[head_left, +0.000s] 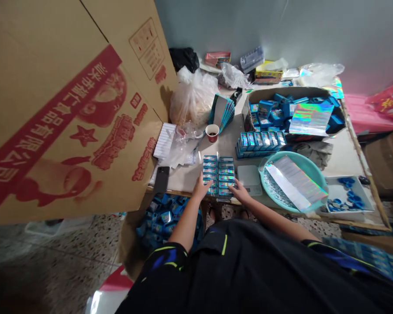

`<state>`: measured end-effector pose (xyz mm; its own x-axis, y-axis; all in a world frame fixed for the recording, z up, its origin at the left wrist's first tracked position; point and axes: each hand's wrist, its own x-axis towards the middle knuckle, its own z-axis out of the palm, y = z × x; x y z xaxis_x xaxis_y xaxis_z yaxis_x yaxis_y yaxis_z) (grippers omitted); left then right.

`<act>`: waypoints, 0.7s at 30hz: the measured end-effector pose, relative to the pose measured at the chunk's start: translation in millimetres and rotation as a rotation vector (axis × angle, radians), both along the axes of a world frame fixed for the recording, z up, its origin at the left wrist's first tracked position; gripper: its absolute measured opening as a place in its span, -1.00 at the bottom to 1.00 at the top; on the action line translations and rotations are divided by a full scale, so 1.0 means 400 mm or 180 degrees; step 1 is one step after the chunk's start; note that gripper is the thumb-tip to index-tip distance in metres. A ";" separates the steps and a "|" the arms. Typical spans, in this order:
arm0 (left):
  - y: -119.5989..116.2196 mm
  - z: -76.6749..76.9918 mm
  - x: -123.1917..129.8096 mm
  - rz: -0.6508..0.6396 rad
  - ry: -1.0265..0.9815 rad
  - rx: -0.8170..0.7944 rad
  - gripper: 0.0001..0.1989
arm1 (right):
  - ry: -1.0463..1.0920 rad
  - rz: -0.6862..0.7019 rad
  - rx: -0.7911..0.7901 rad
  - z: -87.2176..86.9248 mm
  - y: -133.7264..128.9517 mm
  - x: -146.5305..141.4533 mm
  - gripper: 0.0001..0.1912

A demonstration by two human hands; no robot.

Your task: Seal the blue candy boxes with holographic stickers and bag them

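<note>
Two columns of small blue boxes lie side by side at the table's front edge, a left column (210, 165) and a right column (226, 166). My left hand (202, 187) rests against the lower left side of the left column, fingers apart. At the lower right side of the right column is my right hand (240, 191), its fingers spread and touching the boxes. Neither hand is closed round anything. A paper cup (212, 133) with dark liquid stands behind the boxes.
A large cardboard box (68, 109) rises on the left. Beside the boxes lie a phone (161, 179) and a scale (249, 176). A turquoise basin (321, 179), stacked blue boxes (261, 141), a carton (247, 115) and a white tray (367, 196) stand to the right.
</note>
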<state>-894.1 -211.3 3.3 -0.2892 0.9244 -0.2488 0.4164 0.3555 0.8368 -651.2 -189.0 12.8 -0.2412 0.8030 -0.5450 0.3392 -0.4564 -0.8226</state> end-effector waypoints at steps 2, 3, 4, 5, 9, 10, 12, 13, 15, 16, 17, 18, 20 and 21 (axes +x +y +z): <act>-0.002 0.002 -0.001 -0.0258 0.0026 0.0076 -0.21 | -0.0003 0.0032 -0.0150 0.019 -0.019 0.031 -0.30; -0.005 0.005 -0.008 -0.0378 0.0046 0.0116 -0.21 | 0.0002 0.0050 -0.0229 0.029 -0.033 0.049 -0.30; -0.008 0.009 -0.016 -0.0492 0.0058 0.0159 -0.23 | 0.0008 0.0071 -0.0311 0.039 -0.047 0.067 -0.31; -0.009 0.014 -0.026 -0.0592 0.0074 0.0199 -0.24 | 0.0009 0.0097 -0.0394 0.048 -0.063 0.084 -0.35; 0.008 0.042 -0.049 -0.0618 0.0368 0.0374 -0.20 | -0.0072 0.0193 -0.0652 0.072 -0.104 0.140 -0.59; 0.016 0.052 -0.046 -0.0586 0.0609 0.0515 -0.19 | -0.0116 0.0184 -0.0653 0.075 -0.105 0.152 -0.62; 0.035 0.074 -0.029 -0.0649 0.1151 0.0883 -0.23 | -0.0234 0.0115 -0.0558 0.078 -0.096 0.172 -0.64; 0.043 0.084 -0.016 -0.0753 0.1338 0.1033 -0.28 | -0.0304 0.0070 -0.0480 0.078 -0.087 0.181 -0.64; 0.058 0.094 0.011 -0.0774 0.1329 0.1032 -0.33 | -0.0448 0.0010 -0.0308 0.077 -0.066 0.194 -0.61; 0.064 0.094 0.023 -0.0619 0.1226 0.0907 -0.33 | -0.0515 0.0009 -0.0226 0.076 -0.056 0.198 -0.60; 0.068 0.090 0.030 -0.0351 0.1136 0.0743 -0.33 | -0.0574 0.0030 -0.0147 0.075 -0.048 0.201 -0.59; 0.070 0.082 0.032 -0.0002 0.1083 0.0564 -0.32 | -0.0624 0.0068 -0.0070 0.074 -0.043 0.203 -0.59; 0.071 0.062 0.019 0.0703 0.1077 0.0215 -0.34 | -0.0697 0.0160 0.0066 0.072 -0.040 0.205 -0.62; 0.069 0.051 0.006 0.0959 0.1073 0.0055 -0.38 | -0.0722 0.0197 0.0120 0.071 -0.042 0.206 -0.64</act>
